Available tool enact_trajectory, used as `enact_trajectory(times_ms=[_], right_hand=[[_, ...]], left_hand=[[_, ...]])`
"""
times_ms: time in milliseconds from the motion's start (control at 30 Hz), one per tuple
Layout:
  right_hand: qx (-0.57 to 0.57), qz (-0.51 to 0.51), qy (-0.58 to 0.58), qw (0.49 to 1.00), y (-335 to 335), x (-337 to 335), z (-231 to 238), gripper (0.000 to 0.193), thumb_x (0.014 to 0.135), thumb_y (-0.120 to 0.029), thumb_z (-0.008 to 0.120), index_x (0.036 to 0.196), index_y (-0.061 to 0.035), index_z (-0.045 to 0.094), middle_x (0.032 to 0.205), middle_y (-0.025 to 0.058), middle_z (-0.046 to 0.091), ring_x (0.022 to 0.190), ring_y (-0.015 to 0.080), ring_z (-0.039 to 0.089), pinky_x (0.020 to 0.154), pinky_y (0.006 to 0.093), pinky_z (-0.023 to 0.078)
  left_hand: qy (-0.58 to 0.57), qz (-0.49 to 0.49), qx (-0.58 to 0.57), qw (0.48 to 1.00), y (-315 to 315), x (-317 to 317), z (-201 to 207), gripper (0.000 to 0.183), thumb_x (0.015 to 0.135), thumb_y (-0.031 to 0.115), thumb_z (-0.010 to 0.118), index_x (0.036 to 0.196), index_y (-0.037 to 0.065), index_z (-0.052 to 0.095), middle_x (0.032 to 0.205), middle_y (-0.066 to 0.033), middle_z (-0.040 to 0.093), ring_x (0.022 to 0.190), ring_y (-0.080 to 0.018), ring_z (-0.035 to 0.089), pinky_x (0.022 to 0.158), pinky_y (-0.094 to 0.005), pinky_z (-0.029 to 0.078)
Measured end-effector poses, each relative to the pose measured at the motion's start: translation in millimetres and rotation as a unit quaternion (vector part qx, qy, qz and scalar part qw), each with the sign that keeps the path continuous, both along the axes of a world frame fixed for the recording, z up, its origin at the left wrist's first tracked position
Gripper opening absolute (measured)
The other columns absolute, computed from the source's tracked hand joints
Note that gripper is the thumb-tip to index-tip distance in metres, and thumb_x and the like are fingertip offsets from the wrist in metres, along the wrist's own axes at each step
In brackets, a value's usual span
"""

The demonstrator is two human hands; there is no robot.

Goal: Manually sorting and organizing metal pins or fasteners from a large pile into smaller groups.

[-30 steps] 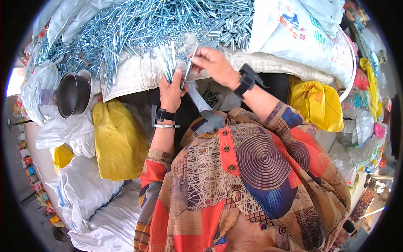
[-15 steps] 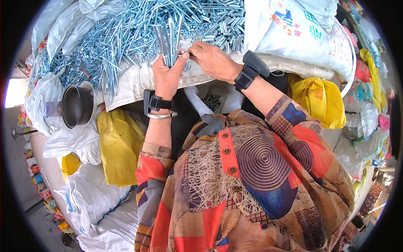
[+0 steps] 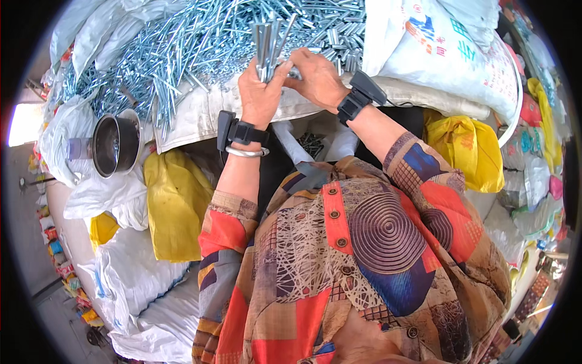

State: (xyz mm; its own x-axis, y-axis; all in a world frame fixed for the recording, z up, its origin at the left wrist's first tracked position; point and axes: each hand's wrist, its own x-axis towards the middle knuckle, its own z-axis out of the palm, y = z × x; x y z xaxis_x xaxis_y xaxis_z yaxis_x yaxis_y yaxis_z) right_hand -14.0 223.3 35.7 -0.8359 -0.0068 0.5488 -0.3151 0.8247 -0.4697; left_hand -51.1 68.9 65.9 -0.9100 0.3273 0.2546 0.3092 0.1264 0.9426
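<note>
My left hand (image 3: 260, 91) is closed round a bundle of slim silver metal rods (image 3: 264, 47), which stand upright above its fingers. Beside it, my right hand (image 3: 316, 80) bends inward, thumb and fingers pinched close to the left thumb. A small shiny metal piece (image 3: 294, 73) shows between the two hands; its exact kind is hard to make out. Just beyond lies a broad heap of loose silver rods (image 3: 212, 45), with short metal sleeves (image 3: 339, 39) on its right side.
A pale cloth edge (image 3: 206, 112) borders the heap. At left sits a dark round pot (image 3: 115, 145) with something shiny inside. Yellow bags (image 3: 173, 206) (image 3: 464, 148) hang on both sides. A printed white sack (image 3: 448, 54) stands at far right, and white sacks (image 3: 136, 279) lie lower left.
Both hands have moved up and slightly right with the rods. A shiny piece now shows inside the pot, where none was visible before.
</note>
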Motion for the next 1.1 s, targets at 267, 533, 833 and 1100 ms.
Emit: enact_trajectory(times_ms=[267,533,833,1100], right_hand=[[-0.239,0.022,-0.068,0.968,3.5,14.8,6.1,0.041,0.088,-0.009,0.063,0.128,-0.0069,0.054,0.094,0.0167,0.068,0.092,0.0352,0.067,0.082,0.0404,0.051],[-0.335,0.019,-0.087,0.938,8.6,14.4,4.7,0.044,0.096,-0.009,0.049,0.14,-0.0059,0.044,0.086,0.0141,0.066,0.085,0.0268,0.066,0.082,0.0348,0.051],[-0.328,0.032,-0.056,0.942,-1.1,11.4,2.3,0.045,0.102,-0.026,0.048,0.142,-0.006,0.043,0.089,0.0119,0.066,0.089,0.0218,0.065,0.084,0.0332,0.049],[-0.31,0.06,-0.034,0.948,3.7,4.2,-13.1,0.053,0.103,-0.04,0.046,0.14,-0.0024,0.047,0.087,0.0089,0.066,0.086,0.0176,0.063,0.082,0.0314,0.049]], left_hand=[[0.068,0.008,-0.024,0.997,-0.8,0.1,2.0,0.028,0.086,0.025,0.075,0.095,0.0,0.065,0.075,-0.0092,0.069,0.065,-0.017,0.063,0.063,-0.0318,0.05],[0.079,0.016,-0.024,0.996,2.0,-3.1,2.9,0.031,0.085,0.026,0.076,0.095,-0.002,0.065,0.074,-0.0104,0.067,0.064,-0.0166,0.06,0.062,-0.0325,0.049],[0.082,0.012,-0.018,0.996,4.6,-6.5,-4.7,0.032,0.085,0.026,0.075,0.095,-0.002,0.064,0.072,-0.0107,0.066,0.062,-0.0166,0.058,0.06,-0.0317,0.048],[0.099,0.01,-0.01,0.995,7.7,-5.0,-0.1,0.031,0.086,0.025,0.075,0.094,-0.003,0.063,0.072,-0.0115,0.066,0.062,-0.0183,0.06,0.06,-0.033,0.048]])
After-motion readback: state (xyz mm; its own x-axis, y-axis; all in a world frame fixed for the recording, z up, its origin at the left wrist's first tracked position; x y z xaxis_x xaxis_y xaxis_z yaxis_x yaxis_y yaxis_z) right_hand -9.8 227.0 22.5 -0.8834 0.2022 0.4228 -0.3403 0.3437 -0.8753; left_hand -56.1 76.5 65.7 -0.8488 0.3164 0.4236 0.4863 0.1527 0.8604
